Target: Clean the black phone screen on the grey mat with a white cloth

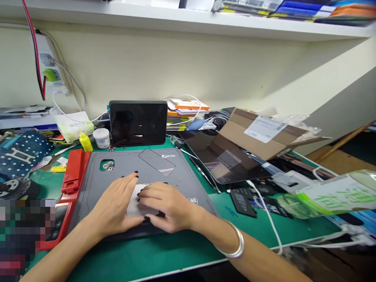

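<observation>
- Green table (126, 258): carries the work; its near edge runs out of view at lower left.
- Grey mat (190, 184): lies on the table, partly hidden by the forearms.
- Pixelated patch: blots out whatever sits at lower left.
- Left hand (113, 205): thumb and fingers spread wide around the left side of a flat pale piece; whether it grips, I cannot tell.
- Right hand (167, 205): fingers curled over that piece, more narrowly; anything pinched is hidden.
- Flat pale piece (134, 197): on the mat, between the hands. The step looks like steadying and pressing or wiping; the next move seems to call for light, even pressure.
- Clear dark-rimmed panel (157, 161): beyond the hands, faint against the mat.
- Dark sliver (161, 214): under the right hand, too covered to identify.
</observation>
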The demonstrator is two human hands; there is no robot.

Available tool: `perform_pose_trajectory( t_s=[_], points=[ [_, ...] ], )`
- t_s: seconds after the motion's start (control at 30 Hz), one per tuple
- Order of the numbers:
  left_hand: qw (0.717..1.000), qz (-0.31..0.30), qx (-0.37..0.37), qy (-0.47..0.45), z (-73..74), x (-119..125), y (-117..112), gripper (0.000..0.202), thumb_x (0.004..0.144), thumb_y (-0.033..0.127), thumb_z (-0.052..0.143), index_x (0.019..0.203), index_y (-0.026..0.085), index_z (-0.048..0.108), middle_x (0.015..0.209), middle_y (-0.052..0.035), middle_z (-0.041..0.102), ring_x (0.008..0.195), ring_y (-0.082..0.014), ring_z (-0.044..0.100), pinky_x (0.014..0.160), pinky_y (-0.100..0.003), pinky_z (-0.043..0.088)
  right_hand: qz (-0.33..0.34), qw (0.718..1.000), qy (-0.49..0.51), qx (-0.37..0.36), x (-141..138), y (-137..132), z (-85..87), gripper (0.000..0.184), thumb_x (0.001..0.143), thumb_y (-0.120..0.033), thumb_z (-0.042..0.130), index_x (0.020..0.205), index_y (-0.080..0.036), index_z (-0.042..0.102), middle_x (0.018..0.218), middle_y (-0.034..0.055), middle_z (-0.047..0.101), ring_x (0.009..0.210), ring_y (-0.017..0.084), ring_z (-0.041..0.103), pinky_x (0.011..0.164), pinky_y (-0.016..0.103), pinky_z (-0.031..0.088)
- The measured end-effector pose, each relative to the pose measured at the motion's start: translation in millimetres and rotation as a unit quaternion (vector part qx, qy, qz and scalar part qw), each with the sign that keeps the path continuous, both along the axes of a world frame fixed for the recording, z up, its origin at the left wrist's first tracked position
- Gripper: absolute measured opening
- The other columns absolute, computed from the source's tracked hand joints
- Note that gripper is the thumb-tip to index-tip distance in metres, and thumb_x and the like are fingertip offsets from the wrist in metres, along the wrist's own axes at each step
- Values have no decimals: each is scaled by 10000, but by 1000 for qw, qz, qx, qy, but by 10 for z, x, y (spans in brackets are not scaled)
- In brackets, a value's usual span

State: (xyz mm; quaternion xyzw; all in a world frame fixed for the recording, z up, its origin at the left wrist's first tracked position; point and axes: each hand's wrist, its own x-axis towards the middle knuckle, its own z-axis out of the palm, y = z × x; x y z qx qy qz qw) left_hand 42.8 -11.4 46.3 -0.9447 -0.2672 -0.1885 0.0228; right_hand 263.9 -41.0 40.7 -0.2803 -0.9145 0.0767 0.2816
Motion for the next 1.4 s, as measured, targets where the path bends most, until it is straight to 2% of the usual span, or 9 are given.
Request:
perform_pose_trajectory(
  t_s=[0.2, 0.27, 0.4, 0.53, 0.67, 0.83, 0.93, 1.17, 1.4],
  points=[
    [998, -57, 16, -20, 230, -49, 17, 963, 747, 781, 526, 1397, 107, 301, 1379, -243, 483, 1271, -365, 472, 1014, -513, 424, 39, 995, -81, -48, -87, -90, 38, 521, 842, -387, 579, 1260, -79, 539, 1278, 179, 565, 1192, 288, 498, 1029, 436, 408],
    [997, -57, 29, -45, 255, -42, 16, 761, 854, 696, 472, 1334, 112, 387, 1298, -213, 553, 1198, -317, 530, 963, -454, 460, 36, 992, -106, -52, -92, -89, 33, 581, 845, -463, 602, 1286, -94, 520, 1315, 192, 530, 1233, 302, 466, 1052, 454, 385],
    [993, -16, 78, -90, 246, -5, 17, 172, 977, 226, 416, 964, 172, 578, 898, -68, 675, 803, -182, 604, 721, -315, 475, -17, 989, -135, -59, -92, -97, 29, 576, 875, -503, 578, 1280, -97, 520, 1342, 194, 504, 1304, 317, 404, 1100, 462, 343],
    [990, 39, 109, -83, 233, 10, 32, 276, 978, 167, 381, 767, 186, 558, 696, -15, 612, 593, -146, 494, 577, -283, 398, -84, 984, -143, -65, -123, -136, 22, 615, 888, -502, 558, 1278, -29, 513, 1346, 237, 501, 1294, 349, 414, 1096, 486, 352],
    [987, 58, 125, -79, 227, 6, 36, 327, 980, 200, 394, 674, 202, 508, 630, -1, 565, 569, -142, 474, 573, -280, 383, -29, 987, -139, -73, -186, -176, 7, 679, 869, -541, 572, 1330, -52, 470, 1422, 226, 451, 1351, 330, 359, 1125, 480, 322],
    [987, 64, 116, -92, 215, -6, 51, 234, 958, 171, 441, 740, 185, 526, 748, -33, 628, 699, -168, 580, 660, -297, 441, -73, 984, -148, -71, -204, -188, -8, 675, 888, -523, 549, 1346, -35, 459, 1421, 251, 450, 1364, 346, 347, 1113, 506, 328],
    [988, 90, 104, -75, 217, -39, 84, 190, 965, 164, 403, 864, 169, 564, 861, -60, 660, 806, -195, 620, 702, -314, 461, -37, 985, -156, -62, -209, -200, -34, 742, 885, -581, 523, 1377, -31, 440, 1471, 239, 405, 1393, 347, 317, 1148, 488, 278],
    [984, 124, 3, 131, 221, -124, 148, 254, 901, 124, 369, 982, 163, 607, 970, -99, 670, 833, -243, 646, 691, -364, 494, -109, 975, -180, -69, -178, -173, -46, 752, 911, -531, 512, 1380, 51, 432, 1487, 293, 345, 1396, 394, 309, 1140, 506, 296],
    [986, 80, -84, 122, 252, -200, 109, 356, 772, 226, 513, 1112, 185, 610, 1123, -115, 644, 982, -281, 630, 819, -414, 507, -30, 984, -165, -59, -203, -213, -14, 737, 904, -551, 515, 1385, 3, 444, 1485, 235, 391, 1408, 341, 309, 1170, 462, 258]
  ],
)
